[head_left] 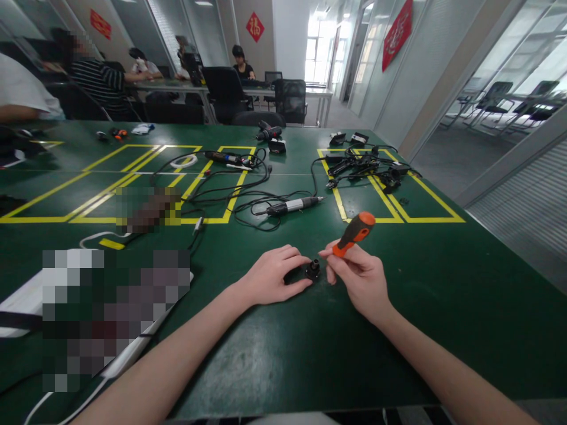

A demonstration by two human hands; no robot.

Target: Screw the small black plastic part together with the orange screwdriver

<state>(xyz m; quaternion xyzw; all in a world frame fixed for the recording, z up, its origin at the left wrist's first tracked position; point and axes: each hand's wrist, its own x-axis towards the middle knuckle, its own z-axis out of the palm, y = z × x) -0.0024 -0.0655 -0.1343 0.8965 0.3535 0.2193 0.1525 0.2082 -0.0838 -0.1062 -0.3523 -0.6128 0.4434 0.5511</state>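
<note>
On the green table near its front stands a small black round part (312, 270) with a short upright stub. My left hand (279, 274) rests on the table, its thumb and forefinger closed about the sides of that part. Just to the right, my right hand (361, 280) pinches a screwdriver (354, 234) low on its black-and-orange handle. The handle leans up and to the right. I cannot see the screwdriver's shaft or tip.
Beyond my hands lies a grey-and-black electric screwdriver (295, 205) among loose cables. A heap of black cabled parts (363, 165) sits at the back right. A cordless drill (268, 132) stands farther off. Blurred-out things and a white strip (133, 354) occupy the left.
</note>
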